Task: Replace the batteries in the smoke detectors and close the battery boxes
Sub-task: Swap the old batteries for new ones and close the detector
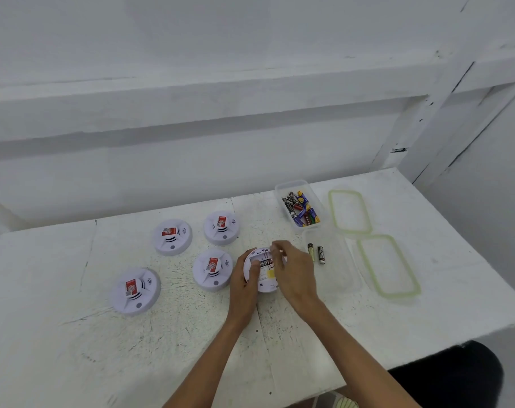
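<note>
An upturned white smoke detector point(265, 282) lies on the white table point(132, 343), its battery bay open with a dark battery point(264, 263) inside. My left hand point(244, 285) grips the detector's left rim, thumb on top. My right hand point(291, 269) hovers over the bay, fingertips pinching at the battery's right end. Several other detectors point(212, 273) sit face up to the left. A clear box point(300, 206) full of batteries stands at the back. Two loose batteries point(316, 254) lie in a second clear box point(338, 278) to the right.
Two green-rimmed clear lids point(388, 266) lie on the right side of the table. A white wall with ledges rises behind. The table's near edge runs bottom right, with a dark garment point(456, 375) below it.
</note>
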Motion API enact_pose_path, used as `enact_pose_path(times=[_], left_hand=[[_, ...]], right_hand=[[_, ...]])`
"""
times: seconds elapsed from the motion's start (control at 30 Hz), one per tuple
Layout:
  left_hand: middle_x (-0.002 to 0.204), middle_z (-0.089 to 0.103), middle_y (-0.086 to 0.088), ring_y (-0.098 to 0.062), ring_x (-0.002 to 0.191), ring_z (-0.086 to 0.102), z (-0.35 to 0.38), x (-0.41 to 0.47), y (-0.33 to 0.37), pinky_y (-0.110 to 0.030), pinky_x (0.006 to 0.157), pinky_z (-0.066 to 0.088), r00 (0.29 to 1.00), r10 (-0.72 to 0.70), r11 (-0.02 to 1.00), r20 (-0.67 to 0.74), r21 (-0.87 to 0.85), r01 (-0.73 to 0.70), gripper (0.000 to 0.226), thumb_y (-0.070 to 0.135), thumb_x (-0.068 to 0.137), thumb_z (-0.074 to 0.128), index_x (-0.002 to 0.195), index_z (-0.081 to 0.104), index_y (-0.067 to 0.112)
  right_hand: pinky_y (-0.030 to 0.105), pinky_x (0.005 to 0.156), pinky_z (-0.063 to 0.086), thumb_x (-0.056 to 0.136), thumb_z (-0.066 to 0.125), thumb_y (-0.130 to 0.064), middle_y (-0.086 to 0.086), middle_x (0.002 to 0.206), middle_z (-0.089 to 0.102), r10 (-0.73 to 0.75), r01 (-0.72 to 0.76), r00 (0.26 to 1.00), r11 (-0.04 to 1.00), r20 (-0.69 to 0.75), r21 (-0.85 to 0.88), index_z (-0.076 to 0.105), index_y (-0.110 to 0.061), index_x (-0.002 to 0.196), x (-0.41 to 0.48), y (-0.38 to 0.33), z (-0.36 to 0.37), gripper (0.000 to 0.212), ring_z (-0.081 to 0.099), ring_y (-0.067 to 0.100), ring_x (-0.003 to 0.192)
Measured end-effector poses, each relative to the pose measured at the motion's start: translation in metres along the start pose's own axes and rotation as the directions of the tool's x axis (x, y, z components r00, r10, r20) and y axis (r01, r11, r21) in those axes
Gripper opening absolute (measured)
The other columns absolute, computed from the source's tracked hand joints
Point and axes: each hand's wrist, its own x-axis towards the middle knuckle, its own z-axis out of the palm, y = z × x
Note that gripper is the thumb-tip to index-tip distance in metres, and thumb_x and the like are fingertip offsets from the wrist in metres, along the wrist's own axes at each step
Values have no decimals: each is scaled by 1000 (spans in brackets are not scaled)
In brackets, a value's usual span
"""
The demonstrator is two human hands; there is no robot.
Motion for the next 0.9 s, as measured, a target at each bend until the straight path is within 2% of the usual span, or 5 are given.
enact_pose_path(times=[0.2, 0.33, 0.43, 0.63, 0.9], left_hand=[[133, 68, 4, -11, 123, 64, -1, -2, -1, -31, 98, 57, 1000, -11, 1000, 26, 9, 11, 32, 24, 111, 45, 140, 57, 22], [128, 70, 8, -10, 121, 66, -1, -2, 0, -27, 93, 57, 1000, -22, 1000, 16, 12, 22, 31, 20, 110, 46, 139, 58, 21], [127, 71, 9, -9, 119, 66, 1, -2, 0, -24, 90, 57, 1000, -26, 999, 16, 21, 26, 30, 18, 110, 46, 138, 58, 21], [132, 67, 2, 1, 114, 66, 2, 0, 2, -17, 86, 55, 1000, -26, 998, 1, 50, 26, 32, 16, 108, 49, 140, 56, 14], [131, 68, 3, -6, 118, 66, 2, 2, -2, -23, 90, 57, 999, -33, 997, 6, 67, 32, 30, 18, 108, 51, 138, 57, 19]], right_hand=[[28, 86, 53, 99, 55, -17, -1, 102, 73, -49, 51, 986, 999, -157, 10, 72, -14, 110, 55, -4, -35, 20, 66, 13, 92], [33, 83, 52, 97, 51, -9, 11, 111, 71, 21, -26, 998, 997, -64, -74, 69, -7, 117, 97, 12, -46, 27, 66, 26, 97], [31, 79, 45, 94, 51, -4, 19, 116, 66, 85, -64, 993, 965, 76, -253, 64, -3, 124, 122, 23, -48, 33, 62, 33, 103], [32, 65, 37, 88, 57, -6, 20, 106, 65, 181, -61, 961, 875, 207, -481, 59, 0, 114, 144, 36, -34, 26, 59, 35, 102], [36, 85, 50, 91, 60, -3, 21, 122, 56, 285, -146, 945, 807, 161, -572, 49, 2, 126, 146, 27, -21, 37, 57, 34, 113]])
